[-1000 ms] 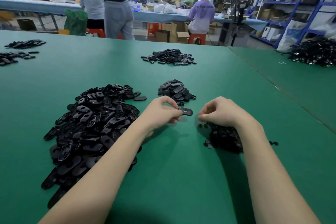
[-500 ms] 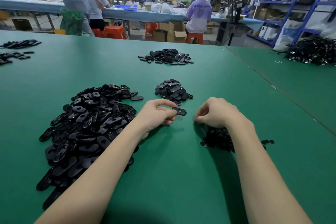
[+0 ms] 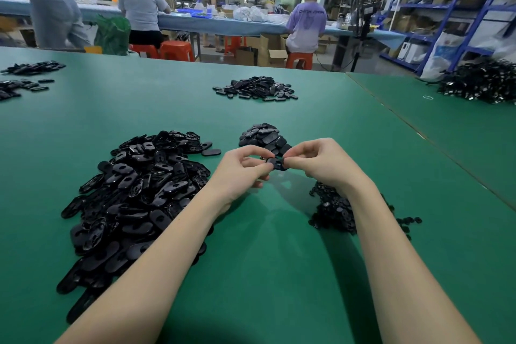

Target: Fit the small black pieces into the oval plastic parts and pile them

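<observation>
Both hands meet above the green counter. The left hand and right hand, fingers curled, pinch one oval part between their fingertips, held clear of the counter. A large heap of oval parts lies to the left; a smaller pile sits just behind the hands. The small black pieces lie heaped under the right wrist. Another pile lies farther back.
</observation>
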### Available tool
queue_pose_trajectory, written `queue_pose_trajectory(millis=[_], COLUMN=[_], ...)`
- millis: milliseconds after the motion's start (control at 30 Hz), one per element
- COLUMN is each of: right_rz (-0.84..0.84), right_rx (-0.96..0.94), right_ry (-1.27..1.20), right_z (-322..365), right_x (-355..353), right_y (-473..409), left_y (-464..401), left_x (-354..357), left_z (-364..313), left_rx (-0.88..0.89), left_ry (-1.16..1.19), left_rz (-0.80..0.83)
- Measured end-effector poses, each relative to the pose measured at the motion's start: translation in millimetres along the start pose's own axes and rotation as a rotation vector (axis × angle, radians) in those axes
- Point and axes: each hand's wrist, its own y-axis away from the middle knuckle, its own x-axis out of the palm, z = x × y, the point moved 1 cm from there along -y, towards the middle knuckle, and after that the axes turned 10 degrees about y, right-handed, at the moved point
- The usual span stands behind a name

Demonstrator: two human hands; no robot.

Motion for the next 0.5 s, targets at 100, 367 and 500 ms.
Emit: queue_pose_trajectory(millis=[100, 367, 500], right_rz=[0.01, -0.014, -0.021], right_rx=[0.012, 0.022, 0.01], right_ry=[-0.013, -0.05, -0.011], right_z=[-0.5, -2.0, -2.4], right_x=[-1.2, 1.5, 2.4], right_y=[0.4, 0.2, -2.6], left_y=[-0.3, 2.9, 4.5], left_x=[0.7, 2.8, 4.3], left_z=[-1.0, -3.9, -3.9], left_rx=[0.005, 0.018, 0.018], left_ry=[0.008, 0.013, 0.001], left_rz=[0.005, 0.026, 0.029])
